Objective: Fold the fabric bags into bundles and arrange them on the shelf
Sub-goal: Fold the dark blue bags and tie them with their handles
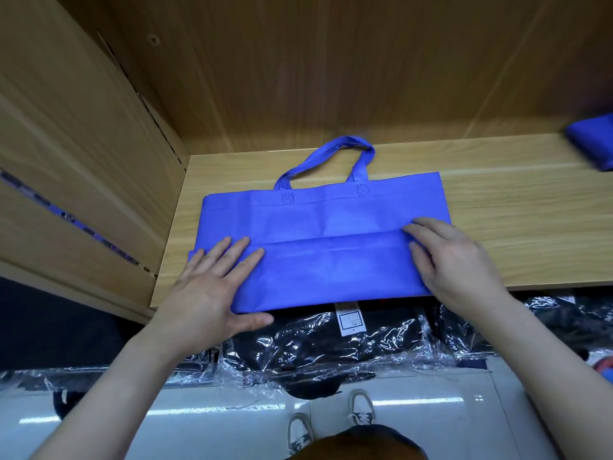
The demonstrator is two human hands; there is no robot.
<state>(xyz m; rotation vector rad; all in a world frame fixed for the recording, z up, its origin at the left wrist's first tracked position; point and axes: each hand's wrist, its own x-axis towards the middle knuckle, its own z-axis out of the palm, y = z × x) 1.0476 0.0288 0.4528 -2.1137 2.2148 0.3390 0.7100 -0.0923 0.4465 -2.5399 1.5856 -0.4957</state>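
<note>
A blue fabric bag [325, 234] lies flat on the wooden shelf [497, 210], handles pointing toward the back wall. Its bottom part is folded up over the body, making a crease across the middle, and the near edge hangs slightly over the shelf's front. My left hand [212, 287] rests flat with spread fingers on the folded flap's left end, thumb at the front edge. My right hand [454, 260] presses on the flap's right end, fingertips on the crease. A second blue bag bundle [593, 141] lies at the shelf's far right.
The shelf's wooden side panel [83, 161] rises on the left and a back wall [331, 61] stands behind. Below the shelf lie dark items wrapped in clear plastic [348, 343]. White floor and two shoes [331, 423] show at the bottom.
</note>
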